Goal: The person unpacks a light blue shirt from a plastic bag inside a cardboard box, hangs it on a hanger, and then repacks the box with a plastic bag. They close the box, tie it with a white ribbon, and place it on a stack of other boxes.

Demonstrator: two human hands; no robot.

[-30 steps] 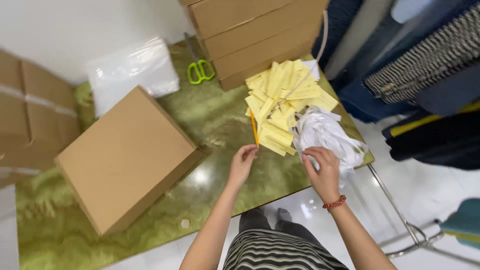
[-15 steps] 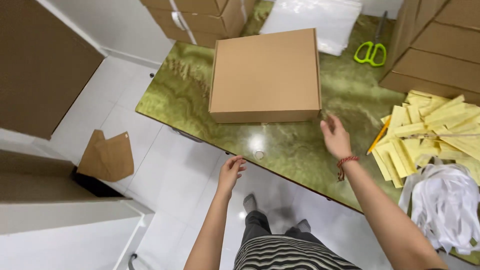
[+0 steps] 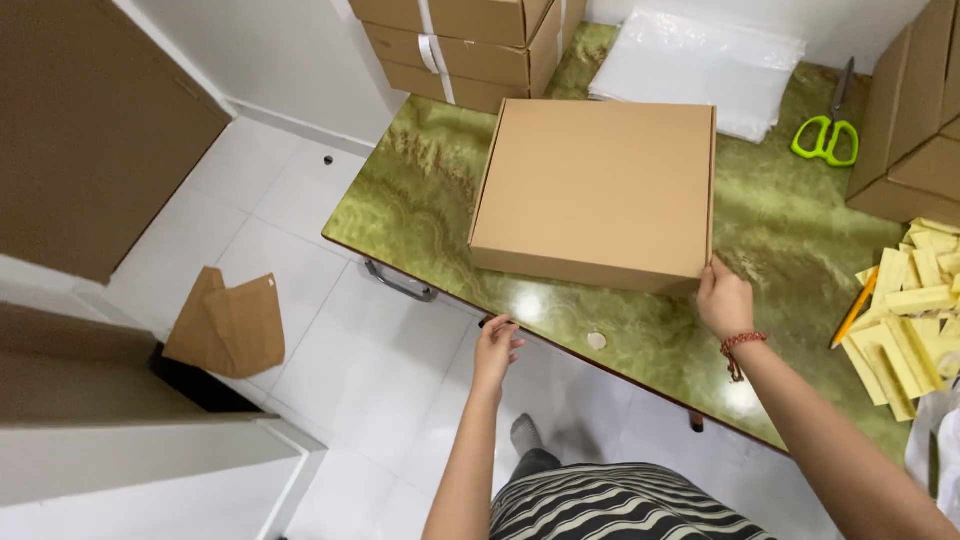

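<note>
Where the flat brown box (image 3: 600, 190) lay shut and level, saw under it a green marbled table (image 3: 420, 200). Noted stacked cartons (image 3: 460, 40) beyond the box's far left corner, more cartons (image 3: 910, 140) off to the right of the box, and a heap of clear plastic bags (image 3: 700, 60) just past its far edge. Spotted a folded brown paper piece (image 3: 230, 325) on the floor, well left of the box. Counted a pile of yellow strips (image 3: 910, 310) right of the box, with green scissors (image 3: 828, 135) near its far right corner.

Found the right hand (image 3: 722, 298) at the box's near right corner, fingers held together against the cardboard; could not tell whether the thumb gripped. Found the left hand (image 3: 495, 350) loosely spread, below the box's near left corner and apart from the box, at the table edge; could not tell whether touching.

Judged one corner too little for a wide, flat box: better to bring the left hand to the near left corner and keep the box level, well away from the orange pencil (image 3: 852, 310) to its right.
</note>
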